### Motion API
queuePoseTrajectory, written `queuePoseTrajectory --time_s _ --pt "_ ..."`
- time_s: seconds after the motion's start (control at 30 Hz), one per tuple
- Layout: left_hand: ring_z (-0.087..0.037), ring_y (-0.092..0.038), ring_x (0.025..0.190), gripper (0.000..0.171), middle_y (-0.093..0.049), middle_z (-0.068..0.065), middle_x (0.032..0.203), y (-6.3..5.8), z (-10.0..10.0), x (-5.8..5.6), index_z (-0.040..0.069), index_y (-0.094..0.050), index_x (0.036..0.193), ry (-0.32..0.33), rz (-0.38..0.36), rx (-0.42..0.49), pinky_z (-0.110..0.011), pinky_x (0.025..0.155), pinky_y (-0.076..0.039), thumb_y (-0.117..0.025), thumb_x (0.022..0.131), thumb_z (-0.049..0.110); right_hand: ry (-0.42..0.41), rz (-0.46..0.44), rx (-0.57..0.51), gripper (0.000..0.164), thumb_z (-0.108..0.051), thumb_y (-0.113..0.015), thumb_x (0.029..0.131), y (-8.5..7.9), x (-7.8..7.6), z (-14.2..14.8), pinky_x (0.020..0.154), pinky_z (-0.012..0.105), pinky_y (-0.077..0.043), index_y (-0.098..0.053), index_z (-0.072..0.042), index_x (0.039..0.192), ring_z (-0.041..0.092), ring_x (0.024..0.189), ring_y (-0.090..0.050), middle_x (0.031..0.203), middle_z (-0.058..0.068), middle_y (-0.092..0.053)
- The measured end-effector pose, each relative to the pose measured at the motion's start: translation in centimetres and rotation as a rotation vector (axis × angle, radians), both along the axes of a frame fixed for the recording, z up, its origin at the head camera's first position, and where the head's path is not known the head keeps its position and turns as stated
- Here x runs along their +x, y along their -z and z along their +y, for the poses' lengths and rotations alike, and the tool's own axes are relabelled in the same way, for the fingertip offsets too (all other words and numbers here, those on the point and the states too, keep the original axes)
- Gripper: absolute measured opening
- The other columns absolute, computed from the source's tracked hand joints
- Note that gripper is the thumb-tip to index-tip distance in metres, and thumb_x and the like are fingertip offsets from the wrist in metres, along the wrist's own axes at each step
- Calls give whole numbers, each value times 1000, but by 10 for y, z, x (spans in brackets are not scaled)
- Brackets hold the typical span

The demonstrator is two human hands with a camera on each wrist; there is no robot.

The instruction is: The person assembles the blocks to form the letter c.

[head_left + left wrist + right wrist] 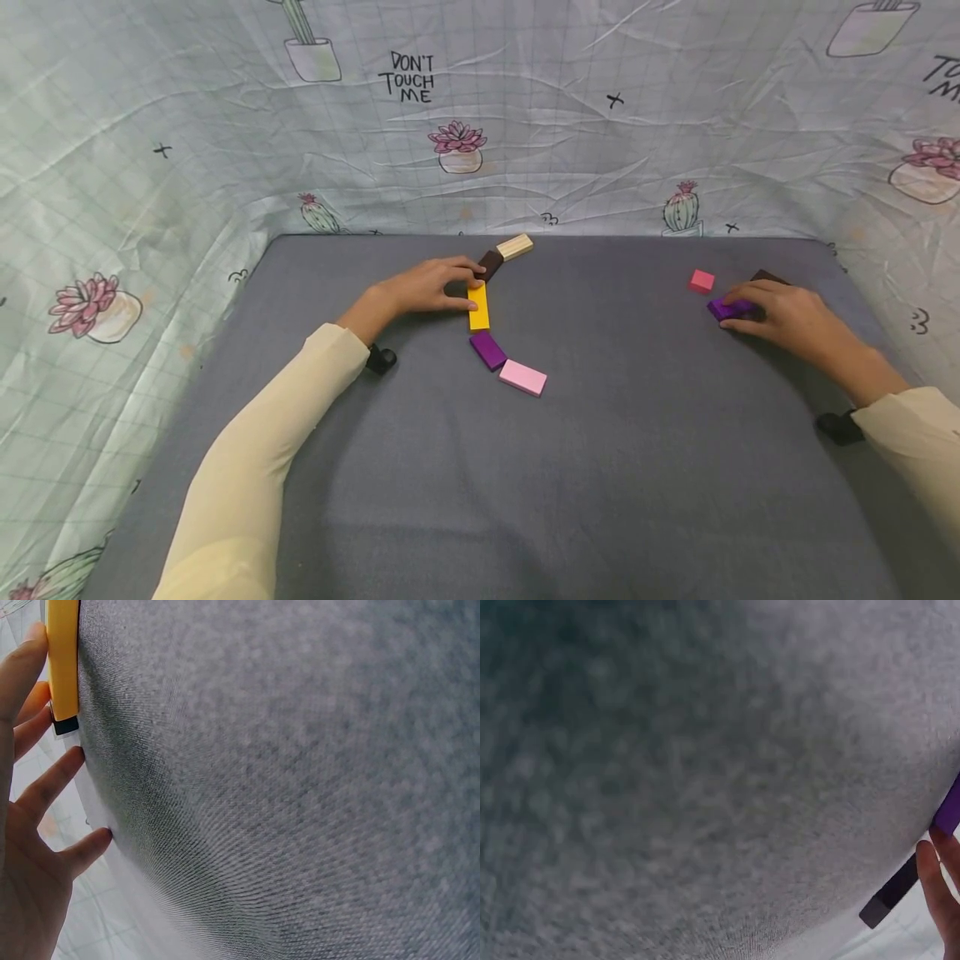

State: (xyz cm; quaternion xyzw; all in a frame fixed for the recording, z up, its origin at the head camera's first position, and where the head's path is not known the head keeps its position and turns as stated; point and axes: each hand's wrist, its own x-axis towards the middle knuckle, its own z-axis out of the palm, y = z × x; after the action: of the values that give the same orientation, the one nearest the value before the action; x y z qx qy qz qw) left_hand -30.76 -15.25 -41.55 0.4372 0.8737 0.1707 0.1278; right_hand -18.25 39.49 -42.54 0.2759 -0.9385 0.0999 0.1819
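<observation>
My left hand [431,286] is at the left end of the grouping, thumb and fingertips touching the yellow block [478,308], other fingers spread straight in the left wrist view. Its index fingertip lies by a dark brown block [491,265]. That brown block meets a pale wooden block [515,247]. Below the yellow one come a purple block [488,351] and a light pink block [523,377], forming a curve. Far right, my right hand [780,317] pinches another purple block [727,309] between thumb and fingers. Partly hidden behind that hand is a dark block [768,277].
A small coral-red block [702,282] lies left of the right hand. The grey cloth surface [585,475] ends at a patterned fabric wall [555,150] along the back and sides. A black wrist device [382,360] shows below the left wrist.
</observation>
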Motion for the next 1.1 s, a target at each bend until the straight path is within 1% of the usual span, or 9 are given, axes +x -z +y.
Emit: queuePoseTrajectory --time_s 0.13,0.23,0.3,0.47,0.67,0.77,0.87,0.97,1.1 --pt "-23 -48 137 46 -50 -2 151 1 0 0 12 -68 131 -1 5 1 -44 116 -37 -68 97 43 56 -30 -6 39 -15 -95 63 1 1 -2 68 55 -52 -74 -7 95 27 83 -62 97 11 -67" --pt "-23 -48 137 46 -49 -1 151 1 0 0 13 -68 131 -3 7 0 -43 116 -37 -68 97 44 54 -38 2 37 -14 -94 65 1 -1 -2 69 56 -52 -75 -7 96 29 83 -62 97 13 -66" --pt "-22 -48 138 45 -49 -1 151 1 0 0 13 -68 131 -5 5 1 -43 116 -37 -68 97 44 12 -31 18 39 -11 -93 65 1 -3 1 69 54 -53 -76 -6 99 29 83 -63 97 13 -67" --pt "-23 -48 137 46 -49 -1 151 2 0 0 13 -67 131 2 5 4 -43 116 -36 -68 97 43 -182 -17 81 52 1 -91 59 -2 -6 12 66 49 -55 -76 -9 108 23 83 -62 102 11 -68" --pt "-22 -48 137 46 -49 -1 151 4 0 -1 13 -67 131 6 12 10 -43 116 -37 -69 97 44 -272 -72 177 65 -5 -94 60 -12 -9 14 72 38 -52 -73 -15 121 16 94 -59 117 4 -68" --pt "-23 -48 137 47 -49 -1 151 5 0 -2 13 -67 131 7 9 11 -43 116 -37 -69 97 44 -374 -74 175 72 2 -90 60 -14 -11 12 85 24 -46 -70 -13 128 16 99 -58 128 6 -67" --pt "-23 -48 137 47 -49 -1 151 5 0 -2 13 -68 131 8 5 14 -43 116 -37 -69 97 44 -457 -75 150 76 9 -86 58 -15 -14 10 101 9 -32 -69 -8 130 19 103 -59 132 6 -66" --pt "-22 -48 137 47 -50 -1 151 5 0 -3 13 -68 131 5 8 12 -42 116 -37 -69 96 45 -479 -91 139 76 11 -85 58 -15 -16 9 108 3 -18 -68 -6 129 24 107 -60 134 5 -66" --pt "-22 -48 137 48 -50 0 151 5 0 -4 14 -68 131 1 13 4 -42 116 -37 -69 96 46 -451 -101 173 77 4 -92 57 -16 -19 7 102 10 -32 -65 -2 128 28 103 -64 129 9 -68"
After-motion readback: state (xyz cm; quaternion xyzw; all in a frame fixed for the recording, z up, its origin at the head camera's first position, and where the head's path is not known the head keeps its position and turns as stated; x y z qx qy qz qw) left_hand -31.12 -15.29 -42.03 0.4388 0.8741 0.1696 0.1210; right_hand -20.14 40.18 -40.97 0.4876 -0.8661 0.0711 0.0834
